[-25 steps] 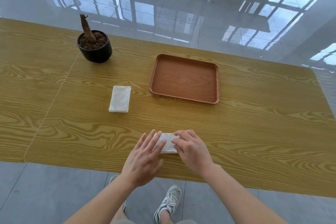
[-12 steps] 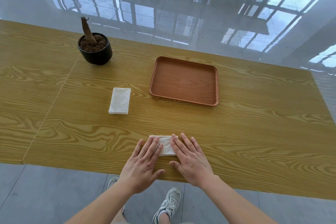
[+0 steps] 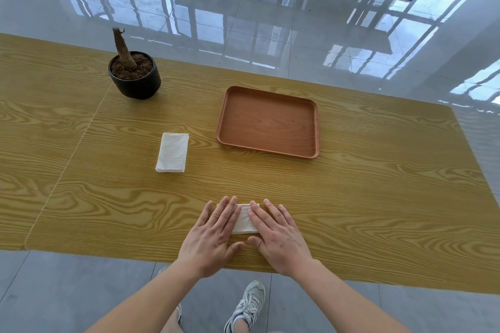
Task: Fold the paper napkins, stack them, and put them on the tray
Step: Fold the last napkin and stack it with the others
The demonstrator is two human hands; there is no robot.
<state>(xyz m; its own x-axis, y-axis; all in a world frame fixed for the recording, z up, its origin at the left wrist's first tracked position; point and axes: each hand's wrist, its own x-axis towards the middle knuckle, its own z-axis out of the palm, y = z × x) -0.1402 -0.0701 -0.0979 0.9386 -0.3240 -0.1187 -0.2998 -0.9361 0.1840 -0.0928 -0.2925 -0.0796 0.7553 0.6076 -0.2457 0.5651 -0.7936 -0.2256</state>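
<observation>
A folded white paper napkin (image 3: 244,220) is pressed flat on the yellow wood-grain table (image 3: 378,197), well nearer the person than the reddish-brown rectangular wooden tray (image 3: 316,127) — its long axis is laid left to right. The left hand (image 3: 213,235) and right hand (image 3: 276,235) are spread on it, fingers straight. A second folded white napkin (image 3: 172,152) is set left of the tray, pointing lengthwise away.

Left hand (image 3: 209,238) and right hand (image 3: 280,240) seemingly hide both napkin (image 3: 244,220) ends.
</observation>
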